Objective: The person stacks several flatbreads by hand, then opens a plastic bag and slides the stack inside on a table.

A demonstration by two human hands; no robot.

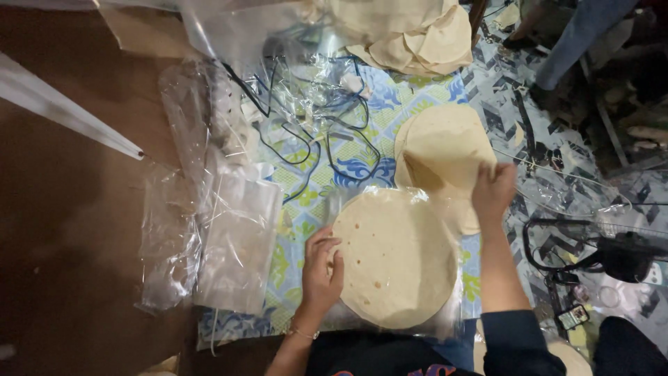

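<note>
A stack of round pale flatbreads [396,257] lies on a clear plastic bag in front of me, on a patterned mat [313,188]. My left hand [321,268] rests on the stack's left edge, fingers bent over the rim. My right hand [492,191] pinches the edge of a single flatbread [445,143], which it lifts off a second pile just beyond the stack. A bigger heap of flatbreads [410,31] sits at the far end of the mat.
Empty clear plastic bags [236,244] lie in a pile to the left, over a brown floor [69,230]. Black cables [306,132] run under crumpled plastic. A black fan [612,254] stands at right. Another person's leg [577,35] shows top right.
</note>
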